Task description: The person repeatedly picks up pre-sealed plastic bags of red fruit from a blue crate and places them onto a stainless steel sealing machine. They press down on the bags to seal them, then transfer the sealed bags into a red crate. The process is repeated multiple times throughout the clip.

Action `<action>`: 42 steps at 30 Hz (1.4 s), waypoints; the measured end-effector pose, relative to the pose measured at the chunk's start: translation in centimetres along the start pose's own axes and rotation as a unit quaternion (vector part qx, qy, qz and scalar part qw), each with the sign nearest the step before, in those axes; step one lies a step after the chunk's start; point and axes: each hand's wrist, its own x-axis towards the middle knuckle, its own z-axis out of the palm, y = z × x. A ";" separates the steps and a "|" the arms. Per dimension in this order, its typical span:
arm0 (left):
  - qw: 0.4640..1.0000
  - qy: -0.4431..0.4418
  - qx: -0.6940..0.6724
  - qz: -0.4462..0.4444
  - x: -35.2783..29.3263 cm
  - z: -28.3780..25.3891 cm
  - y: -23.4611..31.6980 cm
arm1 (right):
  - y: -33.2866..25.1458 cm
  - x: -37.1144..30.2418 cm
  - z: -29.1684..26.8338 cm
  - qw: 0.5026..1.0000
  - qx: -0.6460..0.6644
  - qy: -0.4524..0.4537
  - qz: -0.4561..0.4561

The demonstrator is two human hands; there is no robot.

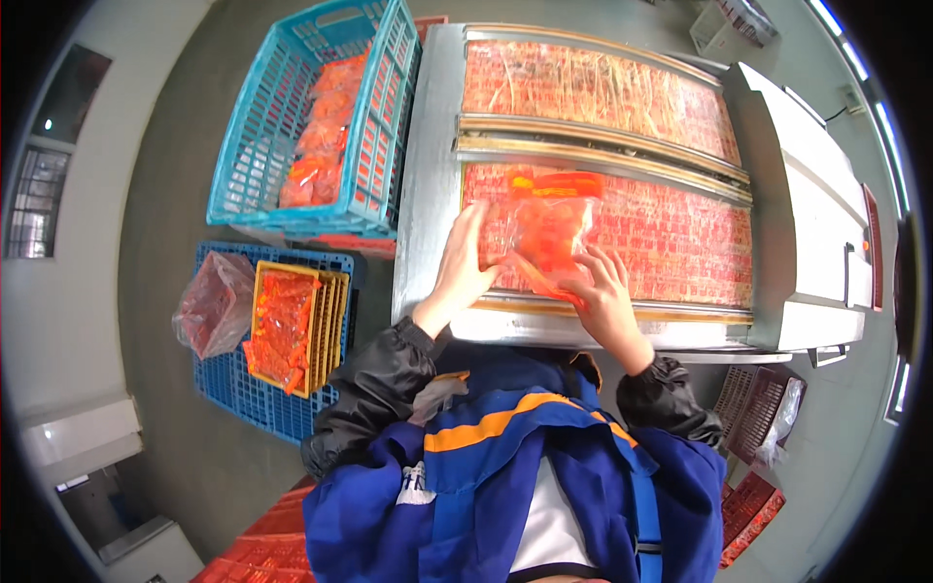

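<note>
A clear and red plastic pouch [552,231] with reddish contents is over the nearer red-patterned bed of the metal machine [428,194]. My right hand [610,299] pinches the pouch's lower right corner between thumb and fingers. Beside the pouch's left edge, my left hand [462,267] has its fingers stretched out and its thumb pointing toward the lower edge. Whether that thumb touches the plastic is hard to tell. The pouch looks slightly blurred.
A teal crate [282,146] of similar red pouches stands left of the machine. Below it, a yellow basket [287,330] of red packets and a clear bag [214,306] rest on a blue pallet [224,379]. The machine's white housing [807,214] rises at right.
</note>
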 end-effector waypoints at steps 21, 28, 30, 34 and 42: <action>0.983 -0.122 0.040 0.128 -5.4 0.3 2.7 | 4.0 12.5 6.9 0.999 -0.018 0.021 -0.046; 0.980 -0.181 0.018 0.085 -3.7 -0.5 2.6 | 0.6 9.7 5.4 0.996 -0.069 0.057 -0.030; 0.979 -0.197 0.030 0.048 -3.0 -0.7 3.2 | 1.1 9.1 6.1 0.995 -0.037 0.087 -0.029; 0.978 -0.171 0.087 0.079 -1.1 -0.2 4.0 | 2.3 8.3 2.5 0.970 0.202 0.122 0.059; 0.975 -0.135 0.160 0.077 0.3 4.5 3.2 | 0.1 0.8 5.6 0.988 0.075 0.132 0.025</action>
